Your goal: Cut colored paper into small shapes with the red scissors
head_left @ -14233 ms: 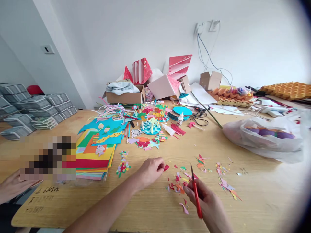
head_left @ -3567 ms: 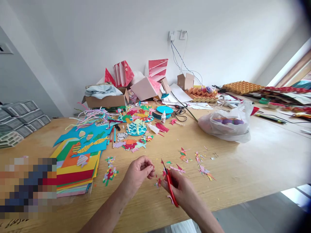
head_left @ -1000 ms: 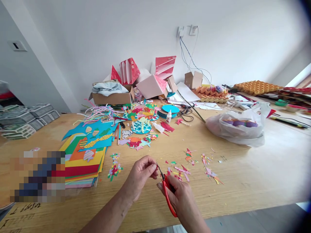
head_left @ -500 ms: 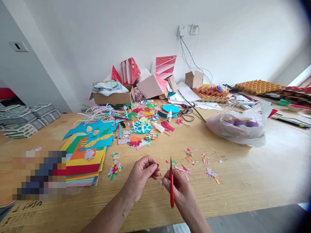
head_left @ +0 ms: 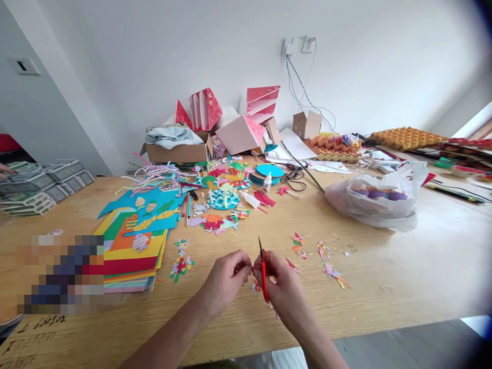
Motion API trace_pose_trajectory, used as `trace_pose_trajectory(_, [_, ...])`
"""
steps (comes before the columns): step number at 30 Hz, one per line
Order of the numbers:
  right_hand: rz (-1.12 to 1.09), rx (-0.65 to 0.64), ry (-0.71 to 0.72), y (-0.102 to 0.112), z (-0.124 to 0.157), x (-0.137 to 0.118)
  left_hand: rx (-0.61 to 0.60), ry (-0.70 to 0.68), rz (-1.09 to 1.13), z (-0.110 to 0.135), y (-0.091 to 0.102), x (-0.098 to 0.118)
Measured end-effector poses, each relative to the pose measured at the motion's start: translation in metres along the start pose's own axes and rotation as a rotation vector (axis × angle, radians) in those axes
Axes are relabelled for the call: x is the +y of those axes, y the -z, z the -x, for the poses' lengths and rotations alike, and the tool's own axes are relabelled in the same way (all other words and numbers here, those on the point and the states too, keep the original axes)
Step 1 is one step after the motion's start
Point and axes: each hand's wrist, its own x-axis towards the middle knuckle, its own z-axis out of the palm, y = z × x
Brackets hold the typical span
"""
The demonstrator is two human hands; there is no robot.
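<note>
My left hand (head_left: 231, 272) is closed in a pinch on a small piece of paper, which the fingertips mostly hide. Red-handled scissors (head_left: 264, 282) are gripped in my right hand (head_left: 283, 279), their dark blades pointing up and away from me. The fingertips of both hands meet or nearly meet above the table. Paper scraps (head_left: 255, 288) lie beneath and between the hands. Beyond the left hand sits a cluster of small coloured cut-outs (head_left: 182, 266).
Coloured sheets (head_left: 130, 269) are stacked at left, with paper fish on top. Blue round pieces with fish decorations (head_left: 223, 199), a glue bottle (head_left: 267, 183) and a plastic bag (head_left: 374, 205) stand farther back. More scraps (head_left: 330, 269) lie right. A person's hand (head_left: 4, 170) shows at far left.
My right hand has moved left and up with the scissors, coming up against my left hand. The red piece in my left fingertips is now mostly hidden. A person's hand has appeared at far left.
</note>
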Motion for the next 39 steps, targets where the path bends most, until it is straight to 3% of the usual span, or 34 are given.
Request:
trace_pose_trajectory(6, [-0.284,0.007,-0.046,-0.006,-0.001,0.010,-0.052,0.032,0.106,-0.001,0.002,0.001])
trace_pose_trajectory(16, [-0.397,0.036,-0.054,-0.007,-0.006,0.009,-0.067,0.071,0.201,0.001,0.006,-0.004])
trace_pose_trajectory(25, [-0.146,-0.055,-0.036,-0.005,-0.006,0.001,-0.028,-0.040,0.000,-0.002,0.014,-0.003])
trace_pose_trajectory(29, [-0.144,-0.017,-0.027,-0.007,-0.003,-0.001,0.013,0.034,0.180,0.000,0.011,-0.001])
trace_pose_trajectory(33, [0.020,-0.040,-0.033,-0.007,0.004,0.001,0.048,0.109,0.357,0.003,0.011,0.003])
trace_pose_trajectory(36, [0.185,-0.006,-0.024,0.001,0.010,0.012,0.070,0.108,0.290,0.002,0.026,-0.001])
trace_pose_trajectory(39, [0.325,0.073,-0.044,0.017,0.015,0.031,0.118,0.117,0.029,0.003,0.057,-0.015])
